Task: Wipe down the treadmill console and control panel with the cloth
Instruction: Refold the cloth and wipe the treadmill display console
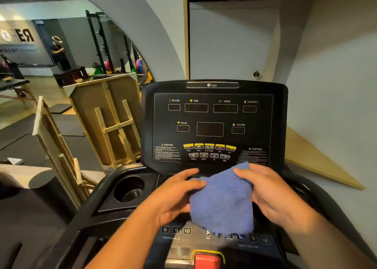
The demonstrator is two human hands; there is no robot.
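Note:
A blue cloth point(223, 201) hangs between both hands, just in front of the lower edge of the black treadmill console point(213, 124). My left hand point(175, 195) grips the cloth's left edge. My right hand point(269, 193) pinches its upper right corner. The console's dark display shows labels for incline, time, speed, distance, pulse and calorie, with yellow and grey buttons point(209, 151) below. The cloth covers part of the lower control panel point(176, 230), where number keys show. A red safety key point(207, 260) sits at the bottom.
A round cup holder point(129, 189) sits left of the hands. Black handrails curve down on both sides. Wooden frames point(111, 120) lean at the left. A mirror behind them reflects a gym with racks and a person. A grey wall stands close on the right.

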